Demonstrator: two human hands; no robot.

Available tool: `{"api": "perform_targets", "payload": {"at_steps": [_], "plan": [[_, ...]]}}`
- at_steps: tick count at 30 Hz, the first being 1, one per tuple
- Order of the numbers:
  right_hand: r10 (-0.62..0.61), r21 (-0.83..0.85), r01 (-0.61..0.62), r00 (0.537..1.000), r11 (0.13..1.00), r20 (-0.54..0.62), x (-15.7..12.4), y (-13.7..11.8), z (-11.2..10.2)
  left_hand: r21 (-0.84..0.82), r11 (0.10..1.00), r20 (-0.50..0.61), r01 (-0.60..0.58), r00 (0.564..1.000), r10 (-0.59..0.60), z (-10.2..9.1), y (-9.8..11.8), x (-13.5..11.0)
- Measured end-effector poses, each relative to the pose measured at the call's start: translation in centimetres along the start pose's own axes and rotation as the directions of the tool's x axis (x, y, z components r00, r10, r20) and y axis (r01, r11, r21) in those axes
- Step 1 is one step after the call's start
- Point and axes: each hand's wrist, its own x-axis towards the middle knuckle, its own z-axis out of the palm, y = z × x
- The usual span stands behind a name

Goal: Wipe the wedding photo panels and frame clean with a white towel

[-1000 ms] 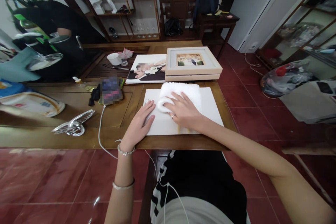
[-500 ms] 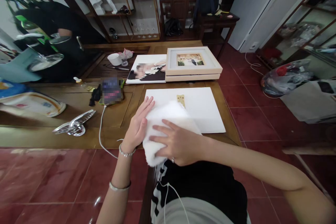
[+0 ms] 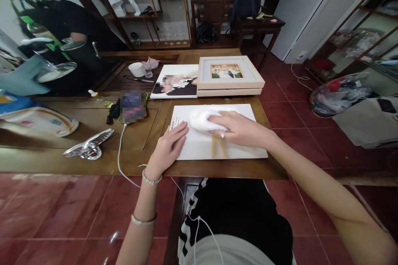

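Note:
A flat white panel (image 3: 245, 147) lies on the wooden table in front of me, with a printed label (image 3: 174, 123) near its left edge. My left hand (image 3: 169, 145) rests flat on the panel's left side, fingers stretched out. In my right hand (image 3: 236, 128) is a bunched, fluffy white cloth (image 3: 200, 120), pressed onto the panel's upper middle. Two yellowish legs of a stand-like piece (image 3: 213, 149) show on the panel below that hand; their upper part is hidden by the hand and cloth.
Behind the panel are stacked wooden picture frames (image 3: 230, 92) and a photo print (image 3: 174, 87). Left on the table are a phone-like item (image 3: 133, 107) with a white cable (image 3: 119, 153), a shiny metal object (image 3: 90, 145) and a wipes pack (image 3: 37, 120). A person's dark sleeve (image 3: 65, 20) shows at back left.
My right hand has moved up and away with the cloth, which was spread out and is now bunched. More of the panel shows. My left hand has shifted slightly onto its edge.

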Motion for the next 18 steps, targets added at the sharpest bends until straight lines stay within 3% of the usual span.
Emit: {"api": "perform_targets", "payload": {"at_steps": [3, 10, 14, 18], "plan": [[-0.031, -0.076, 0.023, 0.994, 0.997, -0.1, 3.1, 1.2, 1.3, 0.013, 1.0, 0.01, 0.011, 1.0, -0.011, 0.0, 0.0, 0.1], [-0.264, -0.142, 0.262, 0.964, 0.955, 0.0, 8.9, 0.1, 4.9, 0.042, 0.998, 0.012, 0.056, 0.998, -0.057, -0.1, -0.4, 0.1], [-0.265, -0.167, 0.259, 0.964, 0.951, -0.014, 9.0, -0.1, 5.2, 0.035, 0.998, 0.008, 0.059, 0.998, -0.059, -0.1, -0.4, 0.1], [-0.14, -0.183, 0.143, 0.99, 0.973, 0.027, 7.4, 1.2, 3.7, 0.0, 0.999, 0.016, 0.044, 0.999, -0.044, -0.1, -0.2, 0.2]]}}
